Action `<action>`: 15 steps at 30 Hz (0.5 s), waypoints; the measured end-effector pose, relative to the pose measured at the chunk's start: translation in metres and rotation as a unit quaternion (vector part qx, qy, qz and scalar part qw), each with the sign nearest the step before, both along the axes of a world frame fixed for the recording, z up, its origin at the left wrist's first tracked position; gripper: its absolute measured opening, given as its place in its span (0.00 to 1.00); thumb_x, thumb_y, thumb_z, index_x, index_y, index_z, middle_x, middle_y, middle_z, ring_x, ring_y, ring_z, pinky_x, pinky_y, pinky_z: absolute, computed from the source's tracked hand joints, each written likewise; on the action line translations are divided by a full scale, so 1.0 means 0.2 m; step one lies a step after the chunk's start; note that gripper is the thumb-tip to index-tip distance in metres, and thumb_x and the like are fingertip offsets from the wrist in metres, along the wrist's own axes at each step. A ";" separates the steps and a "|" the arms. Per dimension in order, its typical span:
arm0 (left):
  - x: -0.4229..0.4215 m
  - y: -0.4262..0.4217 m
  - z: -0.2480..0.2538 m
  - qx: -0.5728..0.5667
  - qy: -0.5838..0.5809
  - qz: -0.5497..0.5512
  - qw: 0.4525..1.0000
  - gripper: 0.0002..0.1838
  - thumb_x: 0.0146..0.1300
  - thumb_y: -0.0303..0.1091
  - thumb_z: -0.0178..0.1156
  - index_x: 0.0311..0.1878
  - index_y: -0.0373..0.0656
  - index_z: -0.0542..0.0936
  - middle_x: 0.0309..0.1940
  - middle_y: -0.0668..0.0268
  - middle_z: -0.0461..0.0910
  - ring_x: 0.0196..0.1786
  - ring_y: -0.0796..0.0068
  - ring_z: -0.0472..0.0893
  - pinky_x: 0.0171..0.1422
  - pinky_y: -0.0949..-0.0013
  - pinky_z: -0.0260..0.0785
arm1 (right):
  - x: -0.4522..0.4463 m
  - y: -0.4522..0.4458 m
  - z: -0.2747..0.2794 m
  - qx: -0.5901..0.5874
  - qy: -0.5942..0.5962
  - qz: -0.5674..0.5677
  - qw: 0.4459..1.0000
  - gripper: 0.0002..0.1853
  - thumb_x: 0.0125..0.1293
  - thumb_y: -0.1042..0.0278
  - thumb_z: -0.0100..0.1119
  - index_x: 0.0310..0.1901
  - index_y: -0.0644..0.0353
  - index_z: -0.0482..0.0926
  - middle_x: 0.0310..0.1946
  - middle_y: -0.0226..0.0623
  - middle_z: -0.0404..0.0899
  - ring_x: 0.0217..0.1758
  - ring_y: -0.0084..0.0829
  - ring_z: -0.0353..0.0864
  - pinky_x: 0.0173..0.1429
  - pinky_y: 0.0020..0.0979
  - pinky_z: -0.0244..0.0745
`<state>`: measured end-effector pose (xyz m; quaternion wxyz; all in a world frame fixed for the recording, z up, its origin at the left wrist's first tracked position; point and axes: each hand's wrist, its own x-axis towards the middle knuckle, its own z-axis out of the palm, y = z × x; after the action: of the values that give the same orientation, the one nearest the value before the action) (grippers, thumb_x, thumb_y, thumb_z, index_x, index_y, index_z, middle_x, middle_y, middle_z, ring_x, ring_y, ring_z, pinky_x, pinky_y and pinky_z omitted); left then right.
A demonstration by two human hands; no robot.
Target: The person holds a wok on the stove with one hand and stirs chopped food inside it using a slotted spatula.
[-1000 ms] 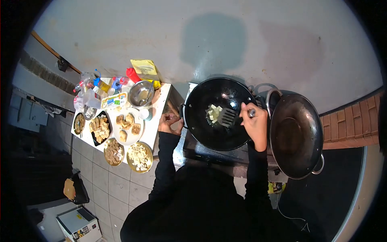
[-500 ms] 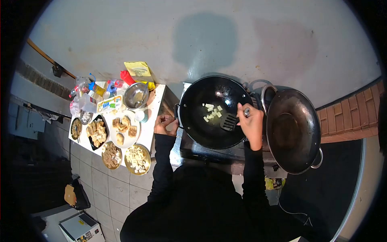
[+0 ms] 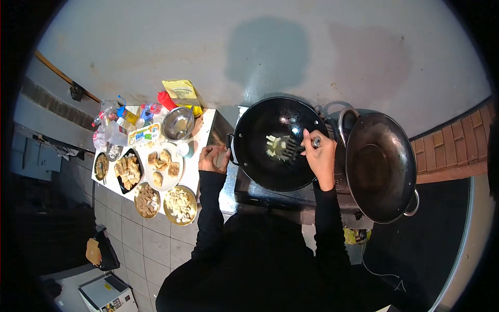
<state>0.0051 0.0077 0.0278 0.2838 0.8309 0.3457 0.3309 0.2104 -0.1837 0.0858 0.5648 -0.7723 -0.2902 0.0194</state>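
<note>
Head view: we see a slotted spatula (image 3: 292, 150) inside a black wok (image 3: 260, 174), its dark head at a small cluster of pale cubes (image 3: 272, 147) near the middle of the wok floor. Right hand (image 3: 321, 156) is closed around the spatula handle, over the wok's right side; we see the handle's end poking up past the fingers. Left hand (image 3: 213, 158) is half curled, fingertips at the wok's left loop handle (image 3: 232, 151); we can't tell if it actually grips. Wok sits on a stove (image 3: 260, 196). Just right of it, a second, larger wok (image 3: 382, 171) with a brownish inside, tilted.

Left of the stove, a white table (image 3: 209, 122). On it we note a white plate (image 3: 167, 183) with browned pieces, a black tray (image 3: 123, 190) of fried chunks, a metal bowl (image 3: 170, 117), a red squeeze bottle (image 3: 166, 100) and a yellow packet (image 3: 179, 91). At its near edge, two gold-coloured dishes: one with pale cubes, one with brown pieces. Grey wall (image 3: 317, 57) behind.
</note>
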 end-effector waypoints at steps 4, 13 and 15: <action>0.00 0.01 0.02 0.004 -0.004 -0.013 1.000 0.11 0.56 0.33 0.70 0.42 0.41 0.86 0.39 0.56 0.80 0.45 0.58 0.80 0.51 0.61 0.73 | 0.00 -0.01 0.10 0.042 0.002 0.001 0.999 0.17 0.66 0.71 0.62 0.20 0.66 0.71 0.11 0.40 0.69 0.14 0.30 0.77 0.20 0.31 0.61; 0.03 0.06 0.09 0.062 -0.025 -0.074 0.995 0.14 0.56 0.31 0.69 0.46 0.43 0.85 0.42 0.58 0.80 0.45 0.57 0.81 0.50 0.61 0.73 | 0.01 -0.03 -0.03 -0.019 -0.032 -0.022 0.999 0.16 0.64 0.71 0.62 0.20 0.67 0.70 0.13 0.48 0.65 0.15 0.49 0.64 0.23 0.39 0.57; 0.04 0.08 0.07 0.081 -0.023 -0.085 0.993 0.14 0.55 0.31 0.69 0.47 0.44 0.85 0.41 0.58 0.80 0.45 0.57 0.81 0.50 0.61 0.74 | 0.00 -0.05 0.04 0.045 0.017 -0.010 0.999 0.17 0.64 0.72 0.62 0.20 0.67 0.70 0.12 0.46 0.65 0.13 0.43 0.61 0.22 0.38 0.56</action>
<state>0.0126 0.0242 0.0416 0.2509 0.8698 0.2391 0.3512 0.2104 -0.1933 0.0938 0.6038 -0.7488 -0.2730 0.0138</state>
